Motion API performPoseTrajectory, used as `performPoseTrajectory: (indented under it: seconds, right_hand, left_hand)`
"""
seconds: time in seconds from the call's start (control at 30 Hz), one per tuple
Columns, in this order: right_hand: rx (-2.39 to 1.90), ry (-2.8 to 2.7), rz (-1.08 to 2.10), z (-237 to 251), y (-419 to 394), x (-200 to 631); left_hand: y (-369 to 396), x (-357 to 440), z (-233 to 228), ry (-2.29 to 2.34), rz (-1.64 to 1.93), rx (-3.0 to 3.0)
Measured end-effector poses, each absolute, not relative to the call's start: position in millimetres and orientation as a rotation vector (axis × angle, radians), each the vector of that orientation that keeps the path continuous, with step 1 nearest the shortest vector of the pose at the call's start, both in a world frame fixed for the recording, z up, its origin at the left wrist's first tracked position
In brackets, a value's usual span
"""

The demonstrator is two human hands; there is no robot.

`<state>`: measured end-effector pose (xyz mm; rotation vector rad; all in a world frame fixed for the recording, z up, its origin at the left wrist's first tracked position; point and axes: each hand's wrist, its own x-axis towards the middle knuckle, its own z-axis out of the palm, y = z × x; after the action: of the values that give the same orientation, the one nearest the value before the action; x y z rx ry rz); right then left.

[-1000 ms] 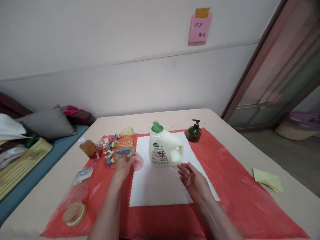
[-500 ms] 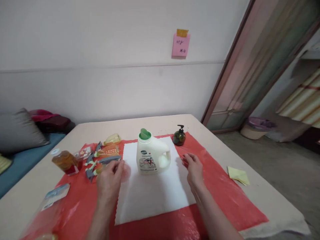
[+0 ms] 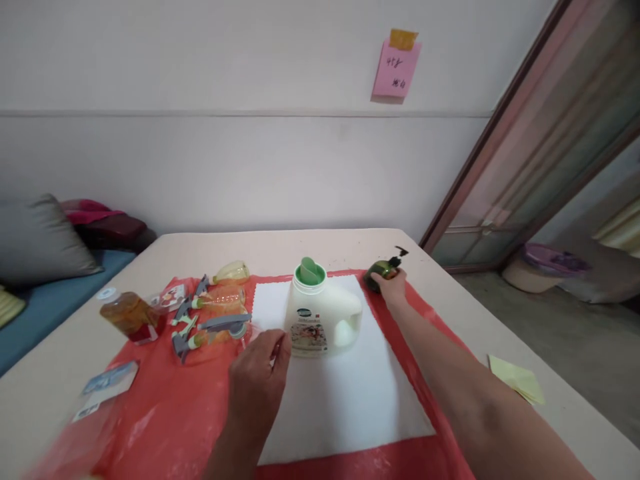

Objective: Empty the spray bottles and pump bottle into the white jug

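Two hands out over red sheet. Right hand closed round tilted green pump bottle, far across white cloth. Left hand loosely curled, grip unclear, just short of white detergent jug. Jug stood between hands. Spray bottles, amber bottle left of left hand.
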<state>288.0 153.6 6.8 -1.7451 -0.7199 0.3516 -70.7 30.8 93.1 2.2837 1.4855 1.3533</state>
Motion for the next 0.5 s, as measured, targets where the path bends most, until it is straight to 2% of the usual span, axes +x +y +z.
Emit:
performPoseTrajectory:
  seconds: [0.13, 0.27, 0.37, 0.5]
  right_hand:
    - [-1.654, -0.695, 0.399, 43.3, 107.0, 292.0]
    - [-1.498, -0.833, 0.444, 79.4, 22.4, 270.7]
    - [-1.341, -1.017, 0.602, 102.8, -38.8, 236.0]
    - [-1.374, -1.363, 0.93, 132.3, -76.4, 175.2]
  left_hand:
    - [24.9, -64.4, 99.1, 1.319, 1.272, 2.109]
    - [10.2, -51.3, 112.1, 1.123, 1.086, 1.854]
    - [-4.0, -39.2, 119.9, 1.038, 1.001, 1.654]
    - [-17.9, -33.3, 126.1, 0.805, 1.108, 1.39]
